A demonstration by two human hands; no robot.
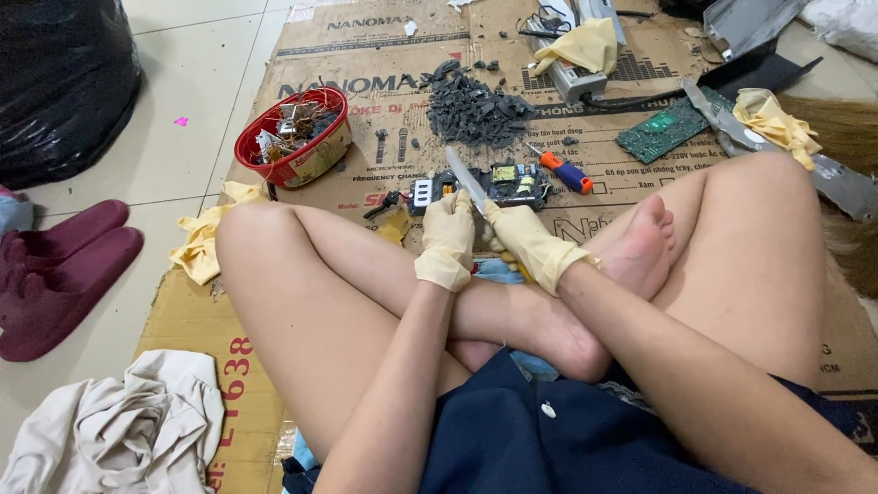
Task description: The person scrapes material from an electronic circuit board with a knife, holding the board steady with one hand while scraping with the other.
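Head view looks down on a person sitting cross-legged on flattened cardboard (pixel 197 316) spread over a tiled floor, both hands in pale yellow gloves meeting just past the crossed ankles. The right hand (pixel 530 242) is closed around the handle of a knife (pixel 466 180); the handle itself is hidden inside the fist. The blade rises out of that fist and slants away from the body, up and to the left, so its long axis runs from the right hand toward the circuit board (pixel 514 183) lying on the cardboard just beyond. The tip ends beside the board's near-left edge, close to a small white part (pixel 422 191); whether it touches either cannot be told.

The left hand (pixel 446 240) sits just left of the blade, fingers curled downward. It seems to press on something low between the two hands, but what it grips is hidden, so I cannot tell what it holds. Of the two hands, the left lies nearer the blade's flat, the right nearer its base.

Farther out lie a heap of dark grey chips (pixel 476 110), an orange-handled screwdriver (pixel 565 171) just right of the board, a green board (pixel 660 130), and a red bowl (pixel 294 137) of scrap well to the left.
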